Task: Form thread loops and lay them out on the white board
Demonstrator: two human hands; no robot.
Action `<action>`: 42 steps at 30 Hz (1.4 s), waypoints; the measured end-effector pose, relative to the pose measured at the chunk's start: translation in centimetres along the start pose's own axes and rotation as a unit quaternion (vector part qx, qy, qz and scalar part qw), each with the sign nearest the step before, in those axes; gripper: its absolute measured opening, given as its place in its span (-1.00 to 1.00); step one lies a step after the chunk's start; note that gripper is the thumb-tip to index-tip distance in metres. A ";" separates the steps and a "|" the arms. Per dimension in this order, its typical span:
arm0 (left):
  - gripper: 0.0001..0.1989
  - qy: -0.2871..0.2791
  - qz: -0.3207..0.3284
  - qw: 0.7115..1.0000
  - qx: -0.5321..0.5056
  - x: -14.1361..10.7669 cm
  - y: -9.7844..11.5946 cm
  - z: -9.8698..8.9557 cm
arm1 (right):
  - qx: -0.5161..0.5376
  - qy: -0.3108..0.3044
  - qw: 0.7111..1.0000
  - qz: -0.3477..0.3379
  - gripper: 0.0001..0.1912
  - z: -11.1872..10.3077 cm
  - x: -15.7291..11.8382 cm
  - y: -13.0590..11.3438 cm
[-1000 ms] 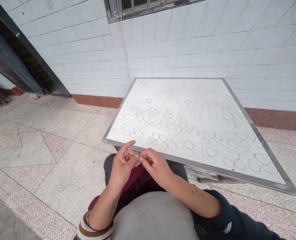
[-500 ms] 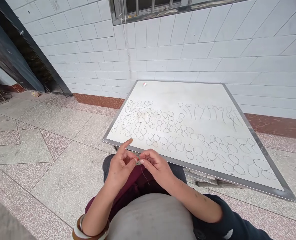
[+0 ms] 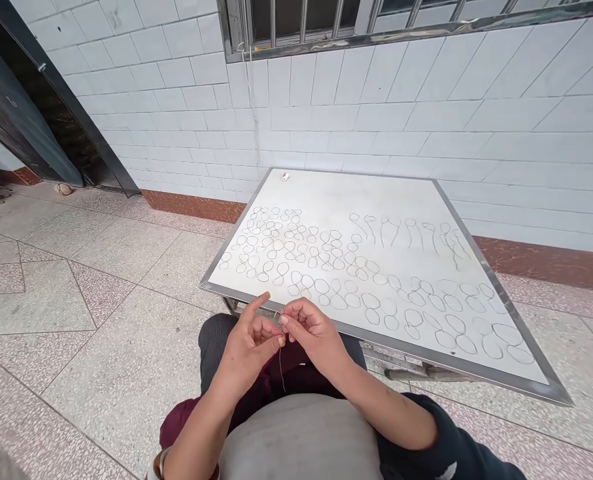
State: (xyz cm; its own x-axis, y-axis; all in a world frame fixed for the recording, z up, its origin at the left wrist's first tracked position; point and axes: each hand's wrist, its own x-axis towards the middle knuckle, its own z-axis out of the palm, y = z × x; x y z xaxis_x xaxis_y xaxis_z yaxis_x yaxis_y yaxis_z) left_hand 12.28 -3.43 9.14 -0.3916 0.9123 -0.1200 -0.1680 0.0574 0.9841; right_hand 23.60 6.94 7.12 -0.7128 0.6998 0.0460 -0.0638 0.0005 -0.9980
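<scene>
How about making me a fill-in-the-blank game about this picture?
1. The table has a grey edge around a ____ top.
2. Between the left hand and the right hand, a thin strand hangs ____, not up.
3. In this picture, the table is lower and the window is ____.

Missing words: white; down; higher.

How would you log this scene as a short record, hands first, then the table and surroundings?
Left hand: one finger extended, thumb near the right hand's fingertips
Right hand: fingers curled, thumb bent in
Between hands: thin strand hanging down; whose grip holds it is unclear
Table: white top, grey edge
On top: many thin dark loops, small red-and-white item
Behind: tiled wall, barred window
</scene>
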 end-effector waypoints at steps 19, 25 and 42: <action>-0.46 -0.011 -0.087 0.976 -0.199 -0.9 -0.1 0.4 | -0.010 -0.142 0.990 0.000 -0.80 -2.2 -0.2 -1.6; -0.51 -0.010 -0.119 0.964 -0.237 -0.8 -0.4 0.4 | 0.036 -0.142 0.989 0.013 -0.79 -1.6 -0.1 -1.3; -0.40 -0.018 -0.105 0.982 -0.156 -0.4 -0.6 0.0 | -0.243 -0.166 0.954 -0.063 -0.82 -1.7 0.3 -3.1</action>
State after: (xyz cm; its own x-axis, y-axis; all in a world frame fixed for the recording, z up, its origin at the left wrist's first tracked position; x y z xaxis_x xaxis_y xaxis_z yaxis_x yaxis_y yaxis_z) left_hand 12.56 -3.86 8.64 -0.2876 0.9079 -0.3049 -0.5119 0.1234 0.8501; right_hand 24.76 8.38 10.20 -0.9080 0.4074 0.0979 0.1097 0.4567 -0.8828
